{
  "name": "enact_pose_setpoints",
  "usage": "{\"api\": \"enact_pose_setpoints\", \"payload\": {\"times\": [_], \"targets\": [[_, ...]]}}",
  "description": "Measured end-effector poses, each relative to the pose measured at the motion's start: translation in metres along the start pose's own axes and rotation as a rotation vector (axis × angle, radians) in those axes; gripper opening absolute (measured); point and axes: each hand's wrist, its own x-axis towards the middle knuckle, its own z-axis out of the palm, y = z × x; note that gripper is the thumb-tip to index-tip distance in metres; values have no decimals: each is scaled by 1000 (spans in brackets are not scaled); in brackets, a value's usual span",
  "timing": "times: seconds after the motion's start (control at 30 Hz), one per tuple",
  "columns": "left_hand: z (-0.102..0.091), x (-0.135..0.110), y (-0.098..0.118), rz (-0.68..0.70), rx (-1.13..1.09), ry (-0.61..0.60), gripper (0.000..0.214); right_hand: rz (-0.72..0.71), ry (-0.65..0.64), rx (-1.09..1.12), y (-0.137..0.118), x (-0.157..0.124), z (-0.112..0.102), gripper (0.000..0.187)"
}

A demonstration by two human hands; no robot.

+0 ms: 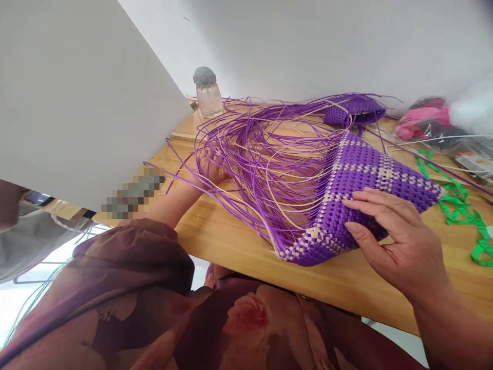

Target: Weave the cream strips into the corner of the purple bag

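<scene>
1. Head view: a purple and cream woven basket point(362, 177) lies tilted on the wooden table point(246, 252), near its front edge, with long loose strands point(254, 136) running leftward from its rim.
2. The right hand point(400, 244) rests on the basket's side, fingers and thumb spread wide.
3. The left hand point(211, 163) is among the strands, fingers bent; I cannot tell whether it grips any.
4. Behind are a bottle point(208, 95) and another purple woven piece point(354, 110); green ribbon point(458, 209) lies right of the basket.
</scene>
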Motion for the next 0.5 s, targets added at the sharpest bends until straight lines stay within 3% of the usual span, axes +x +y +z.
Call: {"api": "enact_pose_setpoints", "payload": {"times": [0.17, 0.27, 0.37, 0.5], "targets": [[17, -36, -2, -20, 34, -43, 46, -73, -61, 14, 1, -8, -4, 45], [24, -81, 6, 26, 2, -192, 37, -92, -88, 0, 2, -12, -3, 56], [11, -124, 25, 24, -148, -293, 36, -124, -96, -8, 2, -14, 1, 60], [-23, -153, 54, -60, -500, -232, 23, -148, -109, -34, -1, -14, 5, 58]]}}
